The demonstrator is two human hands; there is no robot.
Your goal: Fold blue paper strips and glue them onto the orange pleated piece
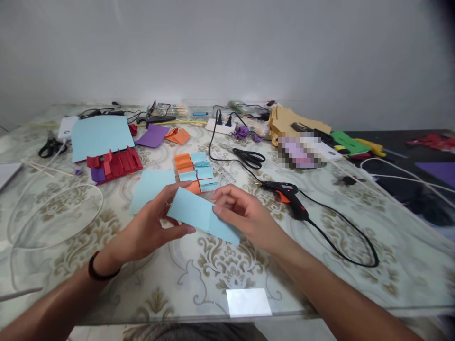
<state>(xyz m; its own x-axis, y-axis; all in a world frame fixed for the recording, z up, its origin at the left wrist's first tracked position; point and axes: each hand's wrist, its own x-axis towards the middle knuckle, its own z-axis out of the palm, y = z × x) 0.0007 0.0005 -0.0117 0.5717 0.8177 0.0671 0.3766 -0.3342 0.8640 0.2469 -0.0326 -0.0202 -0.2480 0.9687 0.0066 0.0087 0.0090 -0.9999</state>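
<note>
A folded light blue paper (199, 213) is held above the table between both hands. My left hand (156, 225) grips its left end, thumb below and fingers behind. My right hand (245, 215) pinches it near the right end, with the thumb on its front face. Behind my left hand a flat light blue sheet (151, 187) lies on the table. Just beyond the held paper are folded orange and light blue strips (195, 170). To the left sits a red pleated paper piece (119, 163) with a purple end.
A hot glue gun (291, 196) with a looping black cord lies at the right. Black scissors (250, 157) and a white power strip (220, 126) are farther back. A large light blue sheet (103, 137) and white cables lie left; tan paper (295, 121) is stacked back right.
</note>
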